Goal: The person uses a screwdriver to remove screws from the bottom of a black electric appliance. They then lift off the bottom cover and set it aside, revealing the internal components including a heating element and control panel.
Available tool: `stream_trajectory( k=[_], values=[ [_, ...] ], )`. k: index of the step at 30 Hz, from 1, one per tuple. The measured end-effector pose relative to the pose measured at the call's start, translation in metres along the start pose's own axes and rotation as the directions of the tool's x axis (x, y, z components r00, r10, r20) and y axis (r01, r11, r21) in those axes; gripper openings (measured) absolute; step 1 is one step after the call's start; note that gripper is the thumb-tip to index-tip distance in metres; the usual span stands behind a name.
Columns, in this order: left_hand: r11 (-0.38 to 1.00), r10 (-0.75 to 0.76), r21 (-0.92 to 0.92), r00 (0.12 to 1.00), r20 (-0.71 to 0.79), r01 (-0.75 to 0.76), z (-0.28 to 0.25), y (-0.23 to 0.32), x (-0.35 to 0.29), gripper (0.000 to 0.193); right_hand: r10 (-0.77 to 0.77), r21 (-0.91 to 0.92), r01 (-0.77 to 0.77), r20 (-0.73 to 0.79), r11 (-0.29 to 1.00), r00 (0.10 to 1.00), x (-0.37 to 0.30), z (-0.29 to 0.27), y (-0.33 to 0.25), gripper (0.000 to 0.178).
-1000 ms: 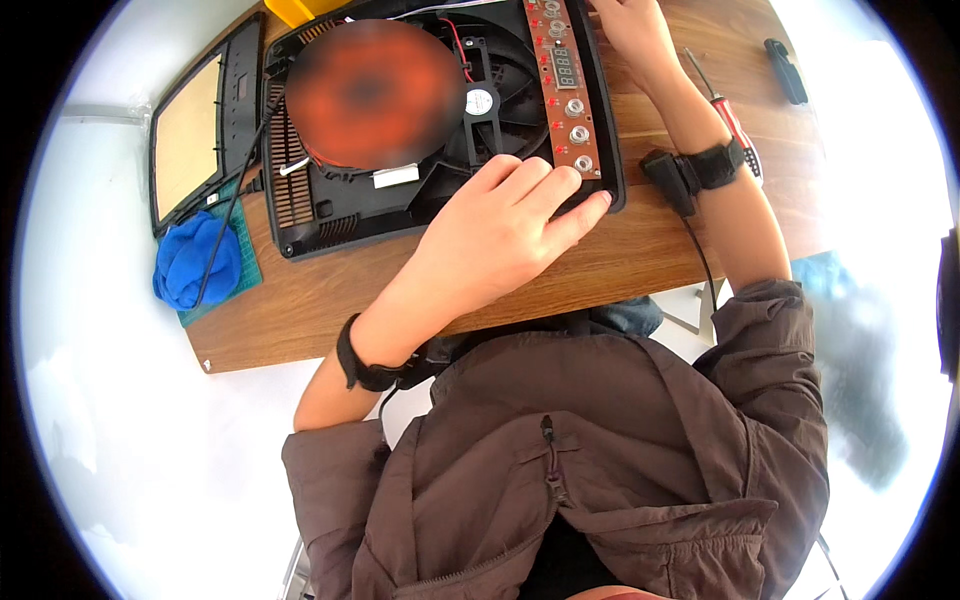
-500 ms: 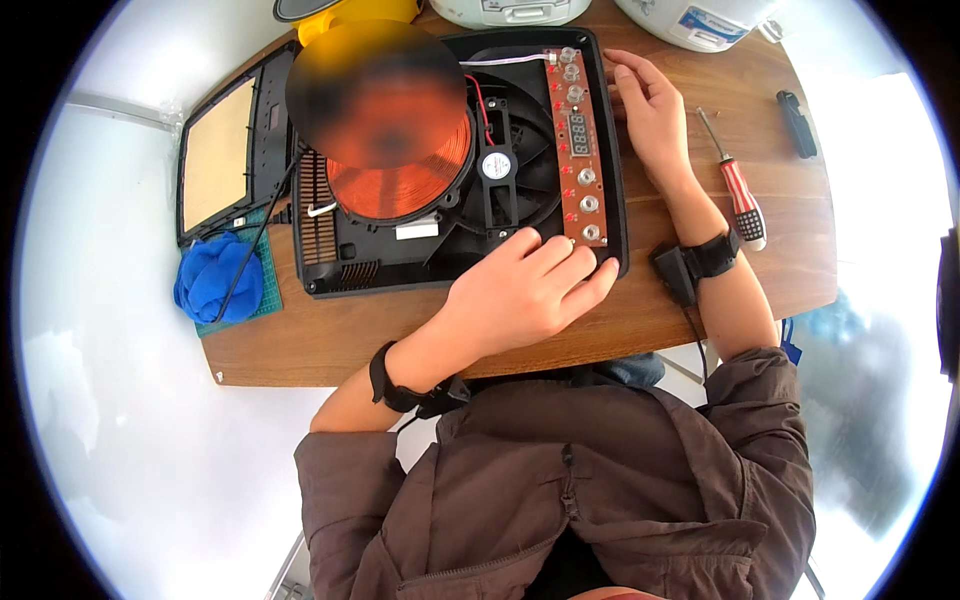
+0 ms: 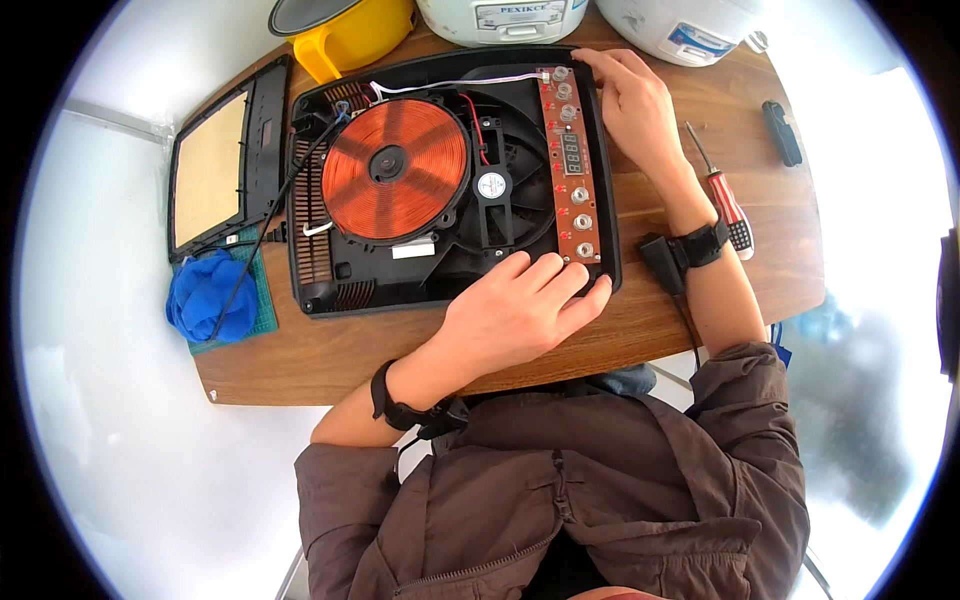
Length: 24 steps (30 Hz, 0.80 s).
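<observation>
Both grips: half-curled; whether holding, cannot tell
Left hand (image 3: 518, 312): over black housing (image 3: 604, 195), near edge
Right hand (image 3: 640, 112): at its far right corner

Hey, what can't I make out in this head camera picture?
All in the head view:
What the left hand touches underneath: hidden by the hand itself.
Left part of the black fan: covered by the copper coil.
Upper part of the yellow pot: cut off by the top edge.
Tip shape of the screwdriver: too small.
Part of the green mat: under the blue cloth.
</observation>
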State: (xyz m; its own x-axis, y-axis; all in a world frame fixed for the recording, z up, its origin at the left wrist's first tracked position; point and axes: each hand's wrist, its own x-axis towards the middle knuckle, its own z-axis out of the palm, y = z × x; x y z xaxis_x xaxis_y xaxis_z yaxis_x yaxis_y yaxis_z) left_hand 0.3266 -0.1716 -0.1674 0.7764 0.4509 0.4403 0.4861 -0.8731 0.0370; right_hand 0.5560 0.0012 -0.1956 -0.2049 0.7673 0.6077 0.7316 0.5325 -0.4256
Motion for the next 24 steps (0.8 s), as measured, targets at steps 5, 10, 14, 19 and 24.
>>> stream_trajectory(
  k=[5, 10, 14, 19, 24],
  values=[
    [1.000, 0.000, -0.023, 1.000, -0.002, 0.000, 0.000, -0.001, 0.000, 0.045, 0.003, -0.049, -0.003, -0.008, 0.999, 1.000, -0.002, -0.001, -0.002, 0.044],
    [1.000, -0.003, -0.005, 1.000, -0.011, 0.003, 0.000, 0.000, -0.002, 0.044, 0.037, 0.003, -0.037, 0.010, 0.999, 0.999, -0.002, 0.002, -0.003, 0.046],
    [1.000, -0.006, 0.008, 0.999, -0.043, 0.006, -0.001, 0.000, -0.002, 0.040, 0.037, 0.029, -0.036, -0.006, 0.999, 0.999, -0.004, 0.008, 0.002, 0.055],
    [1.000, -0.025, -0.014, 0.993, -0.115, 0.023, 0.001, 0.000, -0.006, 0.038, 0.268, 0.223, -0.273, 0.051, 0.936, 0.962, -0.011, 0.007, 0.009, 0.059],
    [0.999, -0.048, -0.035, 0.975, -0.218, 0.041, -0.003, -0.001, -0.009, 0.038, 0.306, 0.394, -0.320, 0.099, 0.862, 0.947, -0.012, 0.013, 0.039, 0.050]
  ],
)
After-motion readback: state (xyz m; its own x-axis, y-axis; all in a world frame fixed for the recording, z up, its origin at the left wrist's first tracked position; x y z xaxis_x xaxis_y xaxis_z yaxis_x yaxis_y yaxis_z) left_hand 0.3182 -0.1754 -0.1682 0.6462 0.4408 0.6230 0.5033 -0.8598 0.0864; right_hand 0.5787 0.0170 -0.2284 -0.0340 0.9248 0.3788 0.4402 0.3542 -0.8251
